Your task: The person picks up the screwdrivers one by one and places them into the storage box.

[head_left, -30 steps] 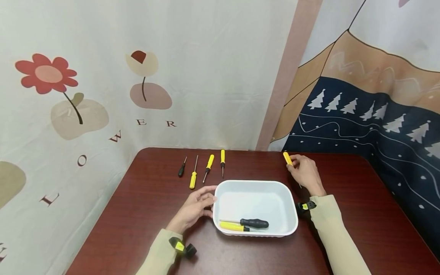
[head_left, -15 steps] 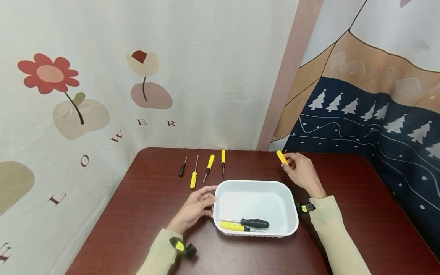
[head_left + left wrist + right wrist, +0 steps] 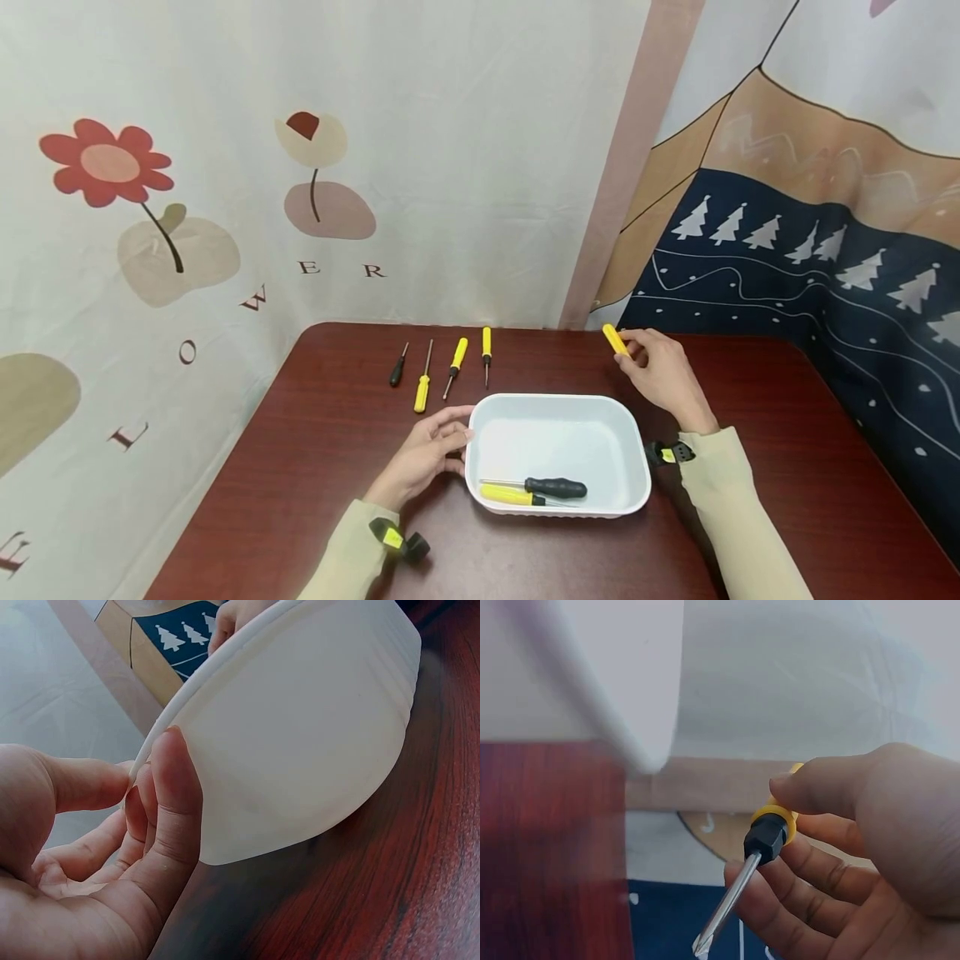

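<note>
Right hand (image 3: pixel 663 375) pinches a yellow-handled screwdriver (image 3: pixel 615 340) off the far right corner of a white tray (image 3: pixel 551 446); left hand (image 3: pixel 420 454) pinches the tray's left edge. I'd guide the tip clear of it.

A dark red-brown wooden tabletop (image 3: pixel 315 475) with rounded far corners. Behind its far edge hangs a pale curtain (image 3: pixel 487 167), printed toward the far left corner with a red flower (image 3: pixel 110 163), a cream bloom (image 3: pixel 318 150) and brown letters (image 3: pixel 308 267). Beyond the far right corner, past a slanting pinkish band (image 3: pixel 630 150), white pine trees (image 3: pixel 692 222) stand on navy ground (image 3: pixel 795 287) below tan mountains (image 3: pixel 787 158).
</note>
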`<state>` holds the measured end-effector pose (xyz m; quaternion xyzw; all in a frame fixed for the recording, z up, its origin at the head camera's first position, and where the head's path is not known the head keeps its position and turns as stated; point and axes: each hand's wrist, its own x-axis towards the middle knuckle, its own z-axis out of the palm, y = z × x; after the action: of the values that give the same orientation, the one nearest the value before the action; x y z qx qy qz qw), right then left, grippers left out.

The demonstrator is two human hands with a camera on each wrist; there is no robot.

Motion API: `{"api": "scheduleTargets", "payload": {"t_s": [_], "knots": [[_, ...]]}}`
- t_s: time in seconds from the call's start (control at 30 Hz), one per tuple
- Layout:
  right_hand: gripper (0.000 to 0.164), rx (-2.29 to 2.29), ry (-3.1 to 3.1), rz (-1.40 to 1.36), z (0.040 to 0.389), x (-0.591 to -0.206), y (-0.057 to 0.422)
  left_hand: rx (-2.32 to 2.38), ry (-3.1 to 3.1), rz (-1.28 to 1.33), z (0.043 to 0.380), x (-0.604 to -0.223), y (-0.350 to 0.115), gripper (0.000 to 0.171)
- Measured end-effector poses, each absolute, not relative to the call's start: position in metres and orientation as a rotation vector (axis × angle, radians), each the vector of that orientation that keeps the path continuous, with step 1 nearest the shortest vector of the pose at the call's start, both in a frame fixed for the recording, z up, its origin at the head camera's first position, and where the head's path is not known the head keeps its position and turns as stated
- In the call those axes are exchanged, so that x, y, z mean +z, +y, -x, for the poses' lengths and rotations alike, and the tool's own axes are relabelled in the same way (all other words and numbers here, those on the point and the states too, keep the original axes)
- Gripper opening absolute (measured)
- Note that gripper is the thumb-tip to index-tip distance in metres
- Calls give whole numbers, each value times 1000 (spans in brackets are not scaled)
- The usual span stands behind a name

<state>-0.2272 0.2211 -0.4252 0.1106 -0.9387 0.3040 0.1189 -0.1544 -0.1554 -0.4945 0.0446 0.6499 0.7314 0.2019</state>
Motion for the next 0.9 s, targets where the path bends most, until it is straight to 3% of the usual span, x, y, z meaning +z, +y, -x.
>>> {"api": "scheduleTargets", "payload": {"t_s": [0.9], "knots": [[39,898,-2754,-571,204,-405,184,2048,1812,-131,154,-496,-156,50]]}}
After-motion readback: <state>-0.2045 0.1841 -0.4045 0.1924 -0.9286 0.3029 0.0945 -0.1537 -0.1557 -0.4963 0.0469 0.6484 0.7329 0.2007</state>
